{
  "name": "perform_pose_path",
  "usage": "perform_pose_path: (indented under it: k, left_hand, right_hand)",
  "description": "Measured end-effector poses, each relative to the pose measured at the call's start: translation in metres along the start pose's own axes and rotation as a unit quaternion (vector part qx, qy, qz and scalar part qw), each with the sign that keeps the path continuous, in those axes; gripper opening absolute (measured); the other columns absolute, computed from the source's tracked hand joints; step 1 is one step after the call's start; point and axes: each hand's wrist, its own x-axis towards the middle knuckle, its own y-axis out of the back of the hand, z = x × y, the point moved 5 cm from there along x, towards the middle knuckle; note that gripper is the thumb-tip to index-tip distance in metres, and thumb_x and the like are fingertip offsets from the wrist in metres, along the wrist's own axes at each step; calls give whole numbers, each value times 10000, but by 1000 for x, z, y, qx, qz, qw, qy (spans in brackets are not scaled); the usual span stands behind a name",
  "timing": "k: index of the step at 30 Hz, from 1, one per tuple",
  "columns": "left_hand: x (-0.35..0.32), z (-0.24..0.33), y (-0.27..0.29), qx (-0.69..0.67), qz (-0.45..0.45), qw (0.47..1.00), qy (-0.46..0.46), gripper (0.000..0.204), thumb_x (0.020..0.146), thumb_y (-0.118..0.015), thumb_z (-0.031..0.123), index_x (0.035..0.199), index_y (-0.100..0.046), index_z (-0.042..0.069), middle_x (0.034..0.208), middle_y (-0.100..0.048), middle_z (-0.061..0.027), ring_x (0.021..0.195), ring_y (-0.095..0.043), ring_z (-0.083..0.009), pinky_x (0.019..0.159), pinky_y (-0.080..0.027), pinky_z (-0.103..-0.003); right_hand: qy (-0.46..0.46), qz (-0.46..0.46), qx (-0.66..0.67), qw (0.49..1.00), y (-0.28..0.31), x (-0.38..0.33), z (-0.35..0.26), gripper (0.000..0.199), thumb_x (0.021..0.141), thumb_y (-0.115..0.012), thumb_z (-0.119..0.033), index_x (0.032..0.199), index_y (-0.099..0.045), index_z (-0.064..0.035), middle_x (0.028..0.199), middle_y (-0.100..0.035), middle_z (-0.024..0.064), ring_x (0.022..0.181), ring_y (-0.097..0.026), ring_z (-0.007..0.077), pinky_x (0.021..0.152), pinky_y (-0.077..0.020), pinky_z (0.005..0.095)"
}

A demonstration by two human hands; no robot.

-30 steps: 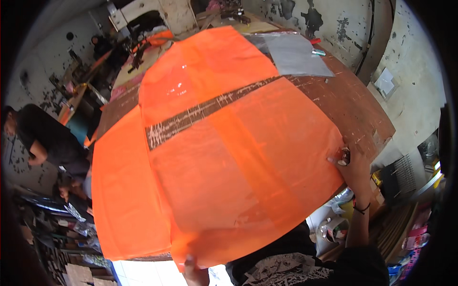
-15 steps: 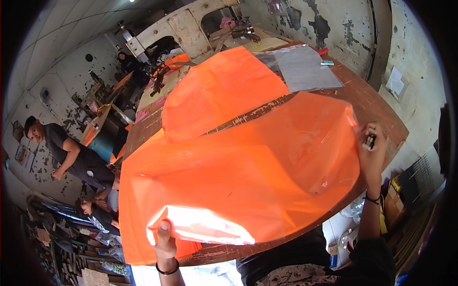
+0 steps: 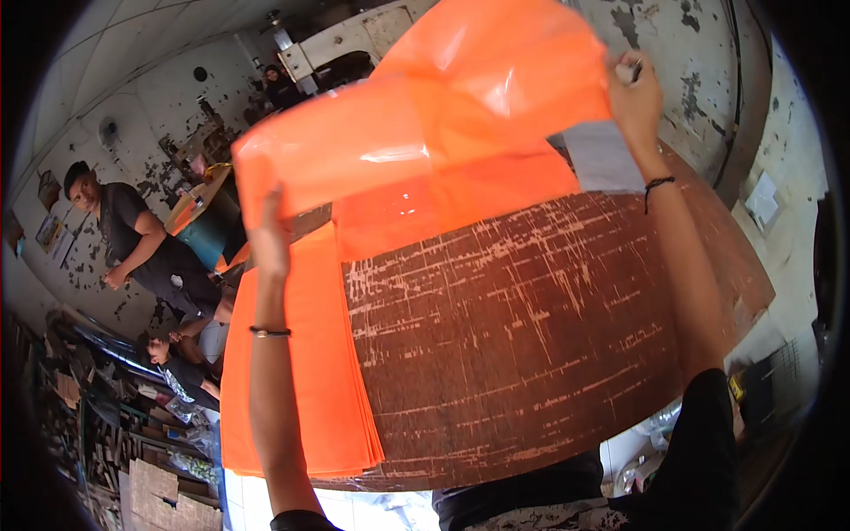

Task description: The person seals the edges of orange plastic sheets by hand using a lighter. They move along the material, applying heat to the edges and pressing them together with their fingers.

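Note:
A large glossy orange plastic sheet (image 3: 328, 146) is held up above the far part of the table, stretched between my hands. My left hand (image 3: 273, 243) grips its left end, thumb up against the plastic. At the sheet's right corner my right hand (image 3: 636, 102) is closed on the plastic; a small dark item also shows in its fingers, too small to name. Below the raised sheet, another orange sheet (image 3: 469, 199) lies on the table, partly hidden. A neat stack of orange sheets (image 3: 305, 354) rests under my left forearm. Beside my right wrist lies a grey sheet (image 3: 602, 155).
The scratched brown table (image 3: 513, 354) spans the middle. A big pale machine (image 3: 354, 40) stands behind it. One person (image 3: 137, 234) stands at left, another (image 3: 186, 376) is lower down, and a third (image 3: 282, 87) is farther back. Scraps and cardboard (image 3: 155, 496) crowd the lower left.
Both hands have lifted and carried the orange sheet away from me toward the far side. The near tabletop and the stack at left are now uncovered. The view has shifted slightly.

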Motion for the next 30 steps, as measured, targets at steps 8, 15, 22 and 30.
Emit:
perform_pose_path:
  k: [8, 15, 22, 30]
  left_hand:
    - [-9, -165, -16, -79, -47, 959, 269, 276, 938, -543, 204, 1078, -506, -31, 756, -571, -122, 517, -584, -197, 461, -492, -328]
    - [-34, -177, 23, 81, -98, 915, 383, 243, 895, -633, 225, 970, -509, 30, 717, -540, -74, 486, -485, -145, 439, -383, -265]
    - [-107, -107, 63, 430, -216, 875, 56, 395, 802, -748, 216, 1085, -541, 35, 926, -602, -109, 826, -574, -224, 737, -485, -359]
    - [-295, 4, 84, 541, -346, 753, 145, 1103, 674, -718, 631, 1486, -255, 45, 1569, -89, -207, 1455, -59, -371, 1156, -62, -535]
  right_hand:
    - [-120, -165, -86, 975, -98, -76, 109, 367, 804, -712, -284, 1023, -608, -9, 955, -672, 209, 935, -658, 345, 794, -508, 412]
    - [-63, -424, -157, 889, -116, -119, 162, 380, 771, -738, -311, 932, -605, 7, 893, -679, 191, 860, -654, 353, 747, -502, 403]
    - [3, -362, -278, 890, -106, -134, 148, 409, 780, -736, -336, 974, -604, 0, 945, -662, 161, 881, -647, 353, 757, -504, 432]
    - [9, -378, -158, 912, -118, -116, 60, 315, 858, -648, -281, 973, -581, 4, 967, -651, 184, 902, -625, 374, 767, -498, 448]
